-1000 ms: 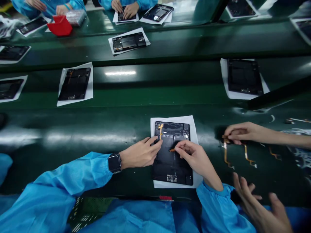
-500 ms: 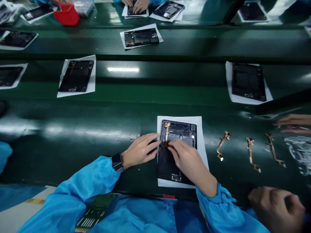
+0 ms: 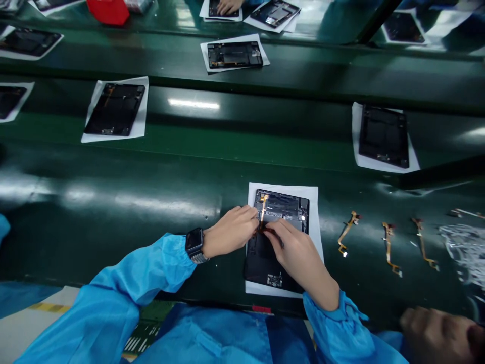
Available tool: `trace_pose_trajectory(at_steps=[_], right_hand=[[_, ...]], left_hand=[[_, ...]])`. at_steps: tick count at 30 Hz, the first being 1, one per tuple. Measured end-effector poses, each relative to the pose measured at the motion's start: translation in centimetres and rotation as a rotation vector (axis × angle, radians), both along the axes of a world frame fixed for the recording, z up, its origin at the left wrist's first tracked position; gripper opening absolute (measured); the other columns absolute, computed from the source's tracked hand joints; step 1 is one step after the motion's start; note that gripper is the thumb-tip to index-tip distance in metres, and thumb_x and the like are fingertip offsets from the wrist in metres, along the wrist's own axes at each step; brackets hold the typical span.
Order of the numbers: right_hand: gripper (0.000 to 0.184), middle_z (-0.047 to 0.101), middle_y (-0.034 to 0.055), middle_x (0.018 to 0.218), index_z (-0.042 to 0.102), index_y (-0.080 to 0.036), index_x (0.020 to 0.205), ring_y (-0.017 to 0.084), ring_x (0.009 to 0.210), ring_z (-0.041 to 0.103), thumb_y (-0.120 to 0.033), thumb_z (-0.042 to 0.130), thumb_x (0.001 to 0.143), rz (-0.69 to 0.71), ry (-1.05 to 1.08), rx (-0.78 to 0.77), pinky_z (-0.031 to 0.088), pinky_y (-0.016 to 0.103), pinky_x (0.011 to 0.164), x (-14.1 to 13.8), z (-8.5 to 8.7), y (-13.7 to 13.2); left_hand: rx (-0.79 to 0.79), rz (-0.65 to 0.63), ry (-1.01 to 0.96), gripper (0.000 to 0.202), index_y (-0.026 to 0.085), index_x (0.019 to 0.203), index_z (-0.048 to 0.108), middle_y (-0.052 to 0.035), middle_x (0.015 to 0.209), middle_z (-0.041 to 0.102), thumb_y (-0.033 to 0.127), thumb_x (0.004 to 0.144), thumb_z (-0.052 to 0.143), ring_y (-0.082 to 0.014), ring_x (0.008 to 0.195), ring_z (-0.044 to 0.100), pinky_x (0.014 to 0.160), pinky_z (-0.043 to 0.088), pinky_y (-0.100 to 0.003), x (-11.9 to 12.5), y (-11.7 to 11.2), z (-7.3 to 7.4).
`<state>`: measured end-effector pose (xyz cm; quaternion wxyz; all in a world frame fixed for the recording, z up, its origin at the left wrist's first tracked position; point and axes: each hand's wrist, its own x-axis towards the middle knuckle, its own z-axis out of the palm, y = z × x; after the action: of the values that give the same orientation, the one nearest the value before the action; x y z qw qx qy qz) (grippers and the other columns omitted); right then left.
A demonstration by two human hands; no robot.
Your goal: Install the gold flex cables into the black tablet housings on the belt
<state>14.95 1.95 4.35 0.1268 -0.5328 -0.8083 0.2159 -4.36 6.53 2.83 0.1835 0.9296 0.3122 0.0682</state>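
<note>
An opened tablet housing (image 3: 261, 263), black inside, lies on a white sheet (image 3: 314, 202) in front of me. An orange flex cable (image 3: 263, 208) runs down its upper left part. At the tablet's left edge my left hand (image 3: 237, 230) is closed, its fingers pinched on the lower end of this flex cable; the fingertips are partly hidden. My right hand (image 3: 293, 247) rests over the tablet's middle, thumb and forefinger pinched on the same lower end from the right. A dark watch (image 3: 194, 239) sits on my left wrist.
Three loose flex cables, the nearest one (image 3: 345, 235) among them, lie right of the tablet. Beyond them is a heap of clear plastic pieces (image 3: 464, 247). Another person's hand (image 3: 435, 333) is at the lower right. More tablet housings (image 3: 115, 108) lie on sheets farther back, near a red bin (image 3: 109, 10).
My left hand has moved right and its spread fingers have closed at the cable's lower end. My right hand keeps its pinch. The other person's hand at the right edge has left the view.
</note>
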Motion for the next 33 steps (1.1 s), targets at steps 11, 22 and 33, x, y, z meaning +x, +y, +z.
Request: trace_pose_trajectory(at_steps=[11,22,33], right_hand=[[0.016,0.063,0.008,0.091,0.058,-0.018,0.098,0.021,0.077,0.062,-0.015,0.042,0.097,0.017,-0.06,0.076,0.047,0.032,0.063,-0.3,-0.3,-0.5],[0.016,0.063,0.0075,0.092,0.057,-0.018,0.098,0.021,0.079,0.062,-0.015,0.041,0.097,0.018,-0.046,0.086,0.049,0.032,0.066,0.0,-0.4,-0.5],[0.022,0.061,0.0085,0.095,0.058,-0.016,0.102,0.022,0.082,0.061,-0.004,0.042,0.092,0.091,-0.124,0.163,0.049,0.033,0.066,-0.9,-0.3,-0.9]], left_hand=[[0.096,-0.058,0.065,0.014,0.013,0.093,0.054,-0.011,0.103,0.054,0.019,0.099,0.044,-0.0232,0.095,0.053,0.075,0.044,-0.036,0.1,-0.1,0.8],[0.229,-0.114,0.23,0.014,0.01,0.094,0.055,-0.0123,0.102,0.055,0.007,0.095,0.042,-0.0254,0.094,0.053,0.075,0.044,-0.037,1.5,-0.6,2.0],[-0.075,0.102,-0.163,0.059,0.016,0.139,0.033,-0.0173,0.142,0.039,0.032,0.091,0.062,-0.0307,0.132,0.04,0.106,0.043,-0.047,-2.4,-1.3,-0.2]])
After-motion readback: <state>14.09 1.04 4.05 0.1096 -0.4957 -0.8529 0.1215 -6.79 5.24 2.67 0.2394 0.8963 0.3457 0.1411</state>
